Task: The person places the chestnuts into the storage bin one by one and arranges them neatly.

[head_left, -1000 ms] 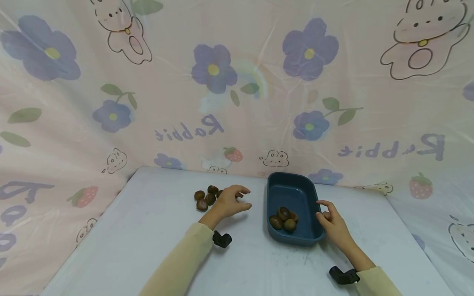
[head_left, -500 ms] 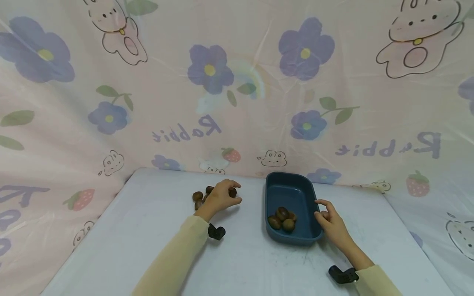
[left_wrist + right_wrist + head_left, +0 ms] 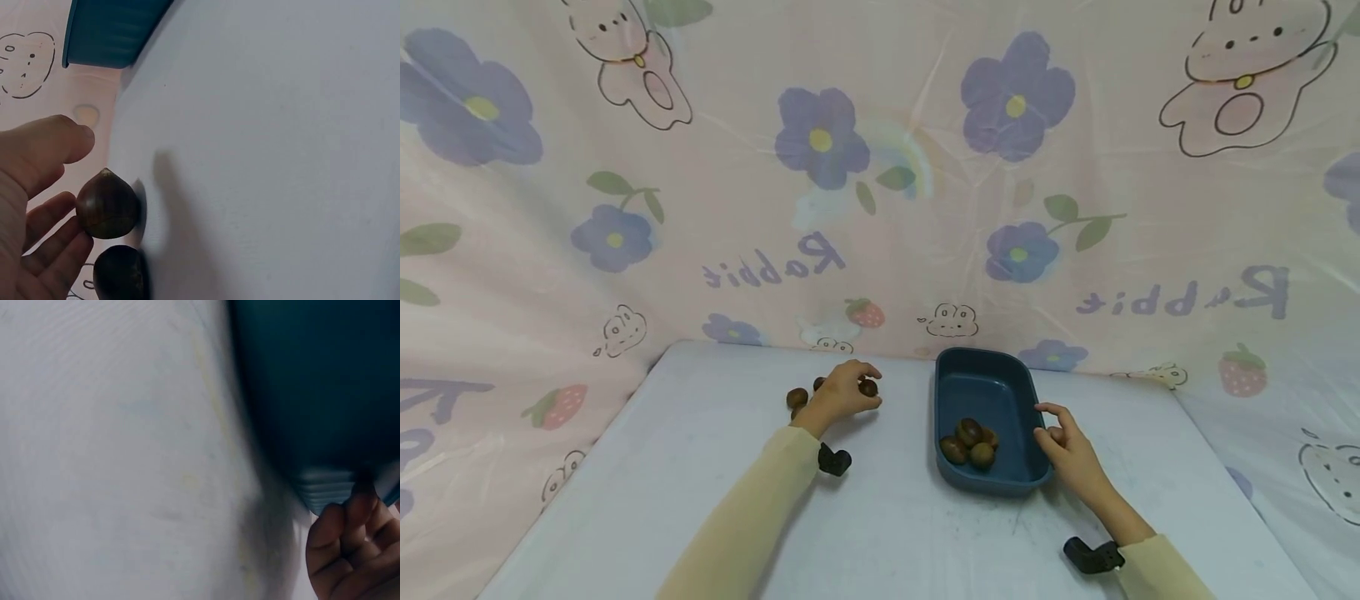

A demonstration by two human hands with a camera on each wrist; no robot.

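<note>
My left hand (image 3: pixel 841 394) is at the chestnuts on the left of the table. In the left wrist view its fingers (image 3: pixel 65 240) touch the side of a brown chestnut (image 3: pixel 107 205), with the thumb apart above it. A second chestnut (image 3: pixel 120 274) sits close by. More chestnuts (image 3: pixel 797 398) lie beside that hand, partly hidden by it. My right hand (image 3: pixel 1075 454) holds the right rim of a dark blue rectangular container (image 3: pixel 989 485), thumb and forefinger at the rim and the other fingers curled. Several chestnuts (image 3: pixel 969 432) lie in its near end.
The white table (image 3: pixel 887 533) has its far edge against a hanging cloth (image 3: pixel 895 242) printed with flowers and rabbits. Each wrist carries a black camera (image 3: pixel 835 459). The container stands right of the table's middle, a gap away from the left hand.
My left hand has moved left, back over the loose chestnuts, and its fingers now reach round one of them. The right hand stays at the container, which has not visibly moved.
</note>
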